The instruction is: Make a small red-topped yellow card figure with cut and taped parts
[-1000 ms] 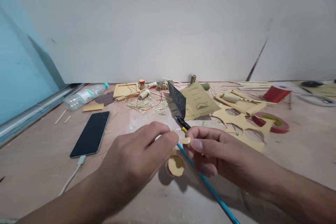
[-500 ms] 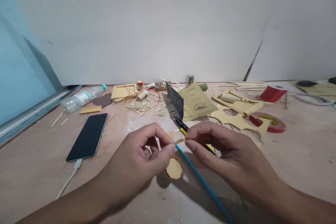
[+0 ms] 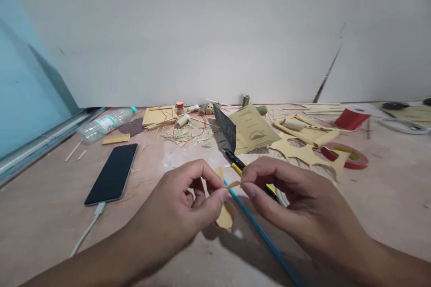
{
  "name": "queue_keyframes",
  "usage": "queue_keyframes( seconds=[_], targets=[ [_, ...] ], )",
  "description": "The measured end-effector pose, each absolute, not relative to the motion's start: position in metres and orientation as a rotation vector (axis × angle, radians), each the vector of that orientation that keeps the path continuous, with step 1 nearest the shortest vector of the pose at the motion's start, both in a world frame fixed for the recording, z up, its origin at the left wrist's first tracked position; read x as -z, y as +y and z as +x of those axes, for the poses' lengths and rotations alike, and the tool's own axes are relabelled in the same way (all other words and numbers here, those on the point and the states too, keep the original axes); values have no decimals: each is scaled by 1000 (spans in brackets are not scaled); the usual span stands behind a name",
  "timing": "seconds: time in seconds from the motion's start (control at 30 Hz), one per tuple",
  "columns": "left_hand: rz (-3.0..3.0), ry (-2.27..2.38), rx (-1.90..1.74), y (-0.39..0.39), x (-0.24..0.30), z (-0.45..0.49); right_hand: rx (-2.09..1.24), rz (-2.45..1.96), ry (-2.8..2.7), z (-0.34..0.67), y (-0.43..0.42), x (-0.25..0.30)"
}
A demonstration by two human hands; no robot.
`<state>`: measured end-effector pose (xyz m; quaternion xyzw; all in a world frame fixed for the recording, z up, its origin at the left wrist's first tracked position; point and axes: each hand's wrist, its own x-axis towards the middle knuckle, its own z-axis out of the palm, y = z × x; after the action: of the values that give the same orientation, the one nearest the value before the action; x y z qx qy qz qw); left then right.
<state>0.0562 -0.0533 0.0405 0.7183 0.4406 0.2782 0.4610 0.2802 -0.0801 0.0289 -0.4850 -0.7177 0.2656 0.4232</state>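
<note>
My left hand (image 3: 183,208) and my right hand (image 3: 292,204) meet low in the middle of the view. Both pinch a thin tan strip (image 3: 233,184) stretched between their fingertips. Just under the left fingers sits a small round bamboo piece (image 3: 225,217) with a tan disc face, and the strip seems to run from it. A blue stick (image 3: 259,233) lies slantwise on the table under the hands. A yellow and black cutter (image 3: 237,163) lies just beyond the right fingers.
A black phone (image 3: 112,172) with a white cable lies to the left, a plastic bottle (image 3: 106,123) behind it. Sandpaper sheets (image 3: 251,132), cut tan paper (image 3: 310,152), red tape rolls (image 3: 350,157) and bamboo bits lie along the back by the wall.
My hands have drawn slightly apart, and the tan strip now shows stretched between the fingertips. The round piece has moved under the left fingers.
</note>
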Motion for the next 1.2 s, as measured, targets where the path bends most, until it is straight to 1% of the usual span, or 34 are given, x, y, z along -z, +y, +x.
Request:
queue_keyframes(
  seconds=[0.23, 0.47, 0.63, 0.73, 0.9, 0.97, 1.07, 1.2],
  targets=[
    [1975, 1138, -685, -41, -51, 45, -624, -1296, -1726, 283, -74, -31],
    [2242, 898, -258, -31, -60, 31, -773, -1275, -1662, 284, -72, -33],
    [2231, 757, -213, -33, -49, 35, -864, -1241, -1618, 283, -68, -32],
    [2109, 813, -228, -35, -46, 37, -899, -1218, -1614, 282, -68, -32],
    [1511, 755, -352, -42, -45, 42, -991, -1158, -1604, 284, -72, -34],
    [1357, 722, -381, -44, -43, 47, -1001, -1143, -1612, 285, -72, -35],
    [1228, 699, -405, -44, -37, 53, -1042, -1119, -1637, 285, -72, -35],
    [1272, 688, -476, -39, -31, 53, -1079, -1113, -1751, 283, -72, -34]
  ],
)
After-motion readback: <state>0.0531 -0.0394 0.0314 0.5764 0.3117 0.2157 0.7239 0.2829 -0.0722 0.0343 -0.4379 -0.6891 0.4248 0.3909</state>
